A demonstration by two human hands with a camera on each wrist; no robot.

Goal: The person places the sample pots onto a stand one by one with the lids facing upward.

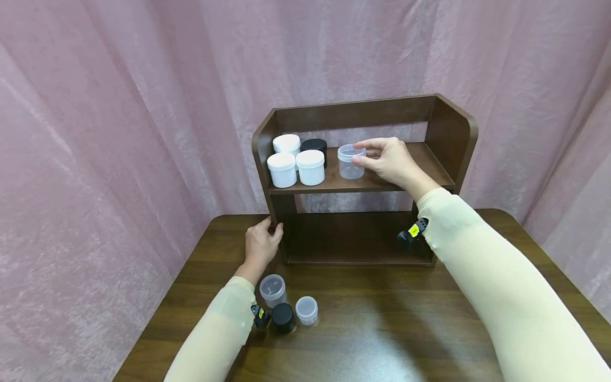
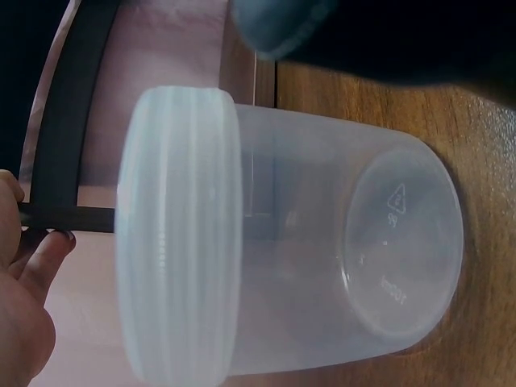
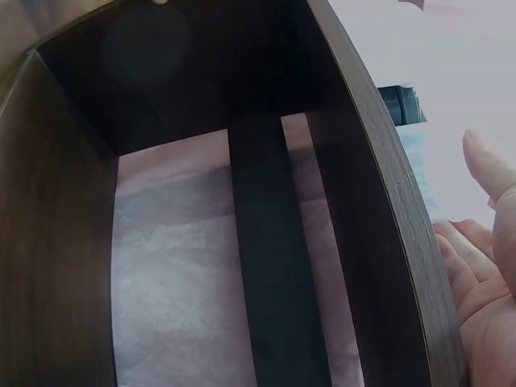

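My right hand [image 1: 392,161] pinches a clear plastic jar [image 1: 349,168] near its rim, at the upper board of a dark brown two-tier shelf [image 1: 452,139]. In the right wrist view the right hand [image 3: 488,282] shows only at the right edge, beyond the shelf's board. Low on the shelf's left side panel, my left hand [image 1: 261,243] grips the edge between thumb and fingers. On the upper board, left of the clear jar, stand three white jars [image 1: 311,168] and a black-lidded jar [image 1: 314,146], partly hidden behind them.
Beside my left forearm on the wooden table [image 1: 353,339] stand a larger translucent lidded jar [image 1: 273,289], a small black jar [image 1: 283,317] and a small translucent jar [image 1: 307,310]. The larger one fills much of the left wrist view. Pink curtains [image 1: 191,106] hang behind the table.
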